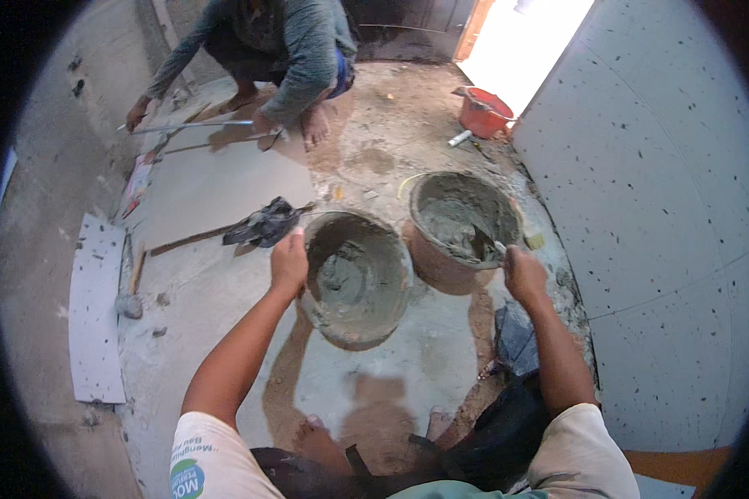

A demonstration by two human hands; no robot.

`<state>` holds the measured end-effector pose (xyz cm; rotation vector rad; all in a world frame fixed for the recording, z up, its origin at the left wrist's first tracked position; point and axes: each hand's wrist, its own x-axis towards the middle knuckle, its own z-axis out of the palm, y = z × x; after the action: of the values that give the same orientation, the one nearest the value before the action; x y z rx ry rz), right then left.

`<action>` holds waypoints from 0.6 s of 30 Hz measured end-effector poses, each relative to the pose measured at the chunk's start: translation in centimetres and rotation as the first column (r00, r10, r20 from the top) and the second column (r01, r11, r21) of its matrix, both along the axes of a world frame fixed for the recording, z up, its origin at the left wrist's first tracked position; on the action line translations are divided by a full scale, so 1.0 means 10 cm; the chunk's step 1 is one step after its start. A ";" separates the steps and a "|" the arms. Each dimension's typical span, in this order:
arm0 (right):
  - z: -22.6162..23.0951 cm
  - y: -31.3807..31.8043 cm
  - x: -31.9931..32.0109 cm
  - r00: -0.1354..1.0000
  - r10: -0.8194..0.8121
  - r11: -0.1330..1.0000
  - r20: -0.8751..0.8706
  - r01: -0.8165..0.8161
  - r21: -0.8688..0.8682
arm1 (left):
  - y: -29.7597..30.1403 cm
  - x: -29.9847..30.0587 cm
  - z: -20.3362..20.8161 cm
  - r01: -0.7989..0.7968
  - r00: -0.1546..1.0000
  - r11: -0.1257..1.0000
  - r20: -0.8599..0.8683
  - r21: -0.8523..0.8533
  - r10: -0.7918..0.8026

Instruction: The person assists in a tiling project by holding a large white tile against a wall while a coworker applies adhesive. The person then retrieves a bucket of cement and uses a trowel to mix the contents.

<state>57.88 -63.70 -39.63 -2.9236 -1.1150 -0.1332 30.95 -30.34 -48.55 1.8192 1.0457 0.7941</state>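
Observation:
Two round buckets caked with grey mortar stand side by side before me. My left hand (289,264) is closed on the left rim of the nearer bucket (398,291), which tilts toward me and has wet mortar (341,274) at its bottom. In my right hand (525,276) is a trowel (483,243), gripped by its handle. Its blade dips into the mortar of the right bucket (441,268), just inside the rim. That bucket holds more mortar than the left one. A crumpled black plastic bag (266,223) lies just beyond my left hand.
A co-worker (308,50) squats at the far left, holding a long straight bar (191,126) over a large pale tile (225,183). A hammer (130,304) lies near the left wall. A red bucket (484,115) stands by the bright doorway; a speckled grey panel (657,208) lines the right.

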 end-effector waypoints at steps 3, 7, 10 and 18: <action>0.20 0.10 -0.11 0.993 -0.007 0.944 0.114 -0.031 0.329 | -0.06 0.00 0.07 -0.006 1.000 1.000 0.020 -0.024 0.007; 0.41 0.09 -0.14 0.983 0.008 0.866 0.182 -0.097 0.490 | -0.02 -0.01 0.07 0.005 0.998 0.999 -0.061 -0.041 -0.007; 0.21 -0.12 -0.03 0.999 -0.038 0.952 0.031 0.027 0.306 | -0.04 0.02 0.06 0.029 0.999 0.999 -0.041 -0.034 -0.030; 0.12 -0.31 0.16 0.995 -0.092 0.994 -0.030 0.093 0.060 | -0.11 0.05 0.15 0.064 0.998 0.998 -0.023 -0.012 -0.064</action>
<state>59.44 -66.77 -38.38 -2.9138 -0.9543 -0.1254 31.46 -31.44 -47.08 1.8476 1.0002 0.7290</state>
